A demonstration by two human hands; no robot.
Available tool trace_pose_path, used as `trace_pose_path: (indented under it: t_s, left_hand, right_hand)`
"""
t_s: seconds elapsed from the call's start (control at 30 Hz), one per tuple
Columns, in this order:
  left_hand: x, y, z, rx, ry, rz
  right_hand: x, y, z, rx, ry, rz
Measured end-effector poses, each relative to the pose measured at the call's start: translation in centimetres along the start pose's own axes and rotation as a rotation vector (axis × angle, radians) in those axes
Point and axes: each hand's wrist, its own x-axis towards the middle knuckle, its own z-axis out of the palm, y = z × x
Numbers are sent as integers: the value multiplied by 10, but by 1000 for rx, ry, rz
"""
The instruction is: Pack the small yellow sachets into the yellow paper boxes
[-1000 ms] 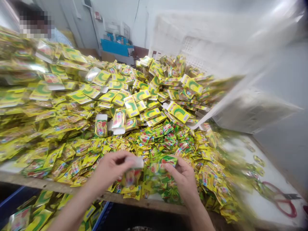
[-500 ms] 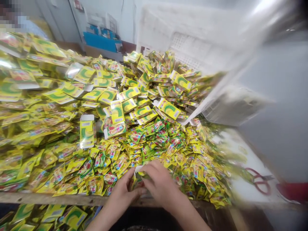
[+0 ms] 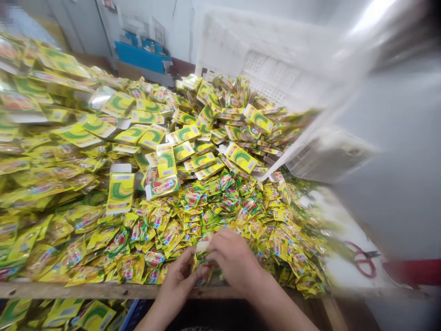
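Near the table's front edge, my left hand [image 3: 181, 276] is closed around a small yellow-green box [image 3: 202, 247] with a raised white flap. My right hand [image 3: 231, 255] bends over the box from the other side, its fingers closed at the flap end. The fingers hide most of the box, and I cannot make out what is inside it. Around both hands lies a heap of small yellow and green candy packets [image 3: 241, 202]. Behind them rises a pile of yellow printed boxes [image 3: 206, 124], several with open flaps. One box with its flap up [image 3: 120, 191] lies on the packets to the left.
A white plastic crate [image 3: 282, 55] lies tipped at the back right with boxes spilling from it. Red-handled scissors [image 3: 365, 264] lie on the right of the table, near a red object [image 3: 409, 272]. More packs [image 3: 65, 312] fill a blue bin [image 3: 129, 315] below the edge.
My right hand has curled in more over the flap end of the box, its wrist higher. My left hand keeps its hold. The view has shifted slightly.
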Motion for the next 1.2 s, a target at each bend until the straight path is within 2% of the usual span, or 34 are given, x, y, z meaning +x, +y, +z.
trace_pose_path:
  t_s: [0.13,0.2,0.27,0.33,0.4,0.47,0.53,0.63,0.7,0.8,0.9,1.03,1.1,1.2]
  left_hand:
    - [-3,1,-5,75,2,-6]
    - [-6,0,-7,110,14,-29]
    - [-10,-2,-10,155,44,-77]
    - [-13,-1,-13,190,117,-144]
    - [-14,2,-15,180,109,-203]
    - [-11,7,-16,170,-11,-210]
    - [-7,13,-16,242,-105,-152]
    - [-5,20,-16,405,-35,-89]
    - [-6,25,-16,382,-12,-144]
    - [-10,36,-13,218,27,-265]
    - [-8,45,-5,153,110,-285]
    - [10,45,1,160,89,-232]
    - [19,41,-1,56,56,-269]
    - [22,31,-7,-107,73,-336]
  right_hand:
    - [-10,6,19,93,58,-92]
    - [-18,5,22,211,117,-83]
    - [-27,5,24,381,258,46]
    - [-33,8,31,630,333,284]
    - [-35,14,42,888,256,499]
    - [-34,20,54,1034,171,596]
    - [-31,24,63,995,224,583]
    - [-25,25,69,867,310,527]
    - [-23,24,67,878,257,561]
    - [-21,21,58,894,180,615]
    - [-18,19,47,739,224,498]
    - [-11,17,46,561,227,352]
    - [-9,18,53,623,229,383]
    - [-10,19,64,868,216,499]
